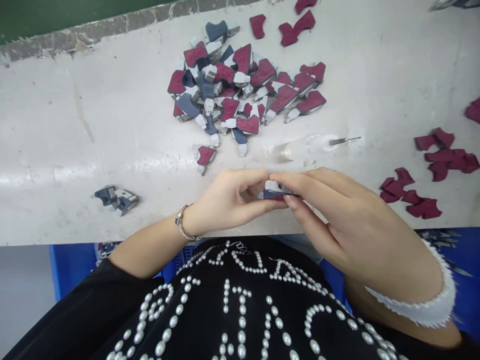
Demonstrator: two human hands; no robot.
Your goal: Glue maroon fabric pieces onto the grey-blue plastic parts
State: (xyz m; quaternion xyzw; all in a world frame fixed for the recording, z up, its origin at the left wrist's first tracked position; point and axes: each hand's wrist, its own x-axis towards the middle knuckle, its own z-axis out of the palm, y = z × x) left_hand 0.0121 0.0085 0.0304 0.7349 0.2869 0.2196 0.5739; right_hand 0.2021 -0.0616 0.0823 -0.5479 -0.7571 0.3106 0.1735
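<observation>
Grey-and-blue piece (276,187) pinched in fingers of left hand (225,202) and right hand (345,215), over surface (67,165) near front edge. Step seems two-handed handling; next move calls for steady fingertip control.

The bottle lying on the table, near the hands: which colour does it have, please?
The bottle looks clear and colourless, with a metal needle tip; the head view shows it.

Black top (262,310), pearl-like beads (242,322), beaded bracelet (181,223), fuzzy white band (423,310).
</observation>
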